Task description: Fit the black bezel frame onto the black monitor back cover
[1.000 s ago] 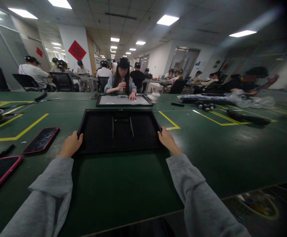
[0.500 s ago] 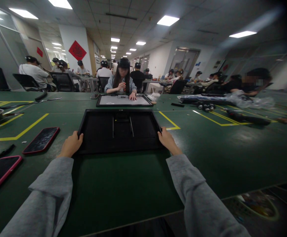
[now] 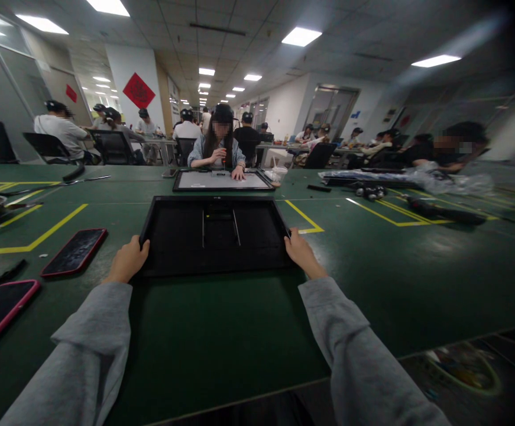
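I'm watching the left hand [image 3: 128, 258] and right hand [image 3: 302, 253] gripping opposite sides of the black panel [image 3: 177, 236], apparently steadying it; shifting it is probably calling for both.

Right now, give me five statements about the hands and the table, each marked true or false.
1. The left hand and right hand grip opposite sides of the black frame. True.
2. A red-edged phone lies on the green table, left of the frame. True.
3. The left hand is touching that phone. False: the two are apart.
4. A co-worker's hand rests on a pale panel. True.
5. That panel lies on the near side of the frame. False: it lies beyond it.
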Motion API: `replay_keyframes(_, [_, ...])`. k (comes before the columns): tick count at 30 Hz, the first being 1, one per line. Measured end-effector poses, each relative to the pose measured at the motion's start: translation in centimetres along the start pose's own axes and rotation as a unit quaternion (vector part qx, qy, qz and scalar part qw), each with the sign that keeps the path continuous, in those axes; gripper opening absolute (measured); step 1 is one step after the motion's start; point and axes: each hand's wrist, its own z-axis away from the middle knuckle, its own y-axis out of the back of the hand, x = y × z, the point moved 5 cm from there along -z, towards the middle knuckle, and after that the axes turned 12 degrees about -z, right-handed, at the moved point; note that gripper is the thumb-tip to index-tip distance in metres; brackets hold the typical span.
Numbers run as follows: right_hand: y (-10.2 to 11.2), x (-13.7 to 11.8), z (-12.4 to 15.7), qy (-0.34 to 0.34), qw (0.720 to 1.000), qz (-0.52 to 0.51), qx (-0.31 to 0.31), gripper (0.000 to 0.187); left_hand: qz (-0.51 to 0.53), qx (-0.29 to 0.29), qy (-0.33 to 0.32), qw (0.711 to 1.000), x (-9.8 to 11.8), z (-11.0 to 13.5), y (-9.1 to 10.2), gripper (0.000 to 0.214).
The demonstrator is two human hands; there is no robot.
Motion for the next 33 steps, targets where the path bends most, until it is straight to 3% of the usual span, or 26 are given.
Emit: replay_keyframes(33, [0.23,-0.26,0.21,-0.019,1.0,0.006,-0.013,0.038,-0.009,-0.018,0.005,1.0,-0.07,-0.12,-0.22,0.06])
